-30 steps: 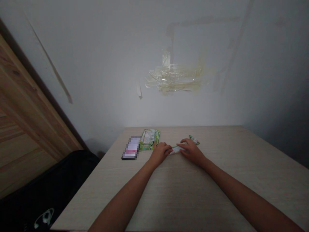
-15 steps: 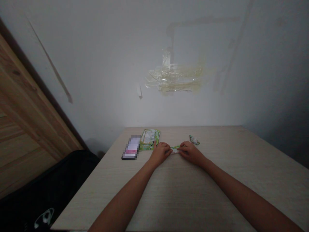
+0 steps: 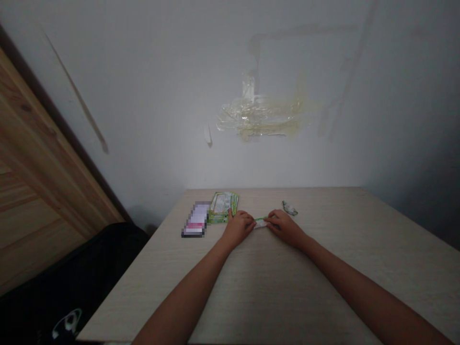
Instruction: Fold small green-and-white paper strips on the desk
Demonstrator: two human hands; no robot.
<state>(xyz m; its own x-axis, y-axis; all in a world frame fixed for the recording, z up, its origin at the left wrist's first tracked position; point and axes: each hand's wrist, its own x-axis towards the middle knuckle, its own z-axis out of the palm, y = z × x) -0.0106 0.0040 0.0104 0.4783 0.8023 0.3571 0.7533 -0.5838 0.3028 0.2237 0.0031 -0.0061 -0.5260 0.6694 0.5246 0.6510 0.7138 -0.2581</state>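
Both my hands rest on a pale wooden table (image 3: pixel 323 268), close together near its far middle. My left hand (image 3: pixel 239 227) and my right hand (image 3: pixel 283 226) each pinch one end of a small green and white sachet (image 3: pixel 261 222) lying flat between them. A stack of similar green packets (image 3: pixel 223 207) lies just left of my left hand. A small torn green piece (image 3: pixel 289 208) lies beyond my right hand, apart from it.
A phone-like slab (image 3: pixel 197 220), its face blurred, lies left of the packets. A white wall with old tape marks (image 3: pixel 262 115) stands right behind the table. A wooden panel (image 3: pixel 32 182) and a black bag (image 3: pixel 72 282) are at the left.
My right hand has drawn back from lying flat over the sachet to pinching its right end. The sachet now shows between both hands. The torn piece is uncovered.
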